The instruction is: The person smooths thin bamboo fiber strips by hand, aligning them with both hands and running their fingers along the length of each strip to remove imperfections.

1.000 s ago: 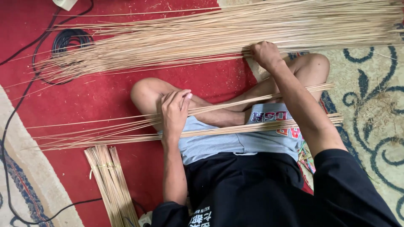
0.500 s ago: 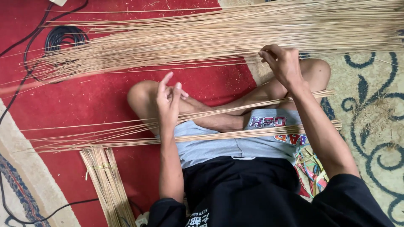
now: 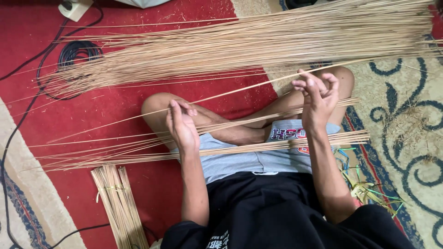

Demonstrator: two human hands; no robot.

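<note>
A single thin reed (image 3: 230, 93) now runs slantwise above the person's crossed legs, lifted clear of the sticks below, where half a second ago both hands were lower and nearer the lap. Its right part passes through the right hand (image 3: 318, 99), which has risen and pinches it between curled fingertips; its left part crosses the fingers of the left hand (image 3: 182, 127), which closes loosely about it beside the left knee. Beyond the left hand the reed's thin end slopes down over the red carpet (image 3: 115, 110). A small sheaf of reeds (image 3: 240, 148) lies across the lap under both hands. Farther off, a large spread pile of reeds (image 3: 240, 44) covers the floor past the knees. A tied bundle of short sticks (image 3: 117, 203) lies at the person's left, and a coiled black cable (image 3: 76, 53) rests near the pile's thin ends.
</note>
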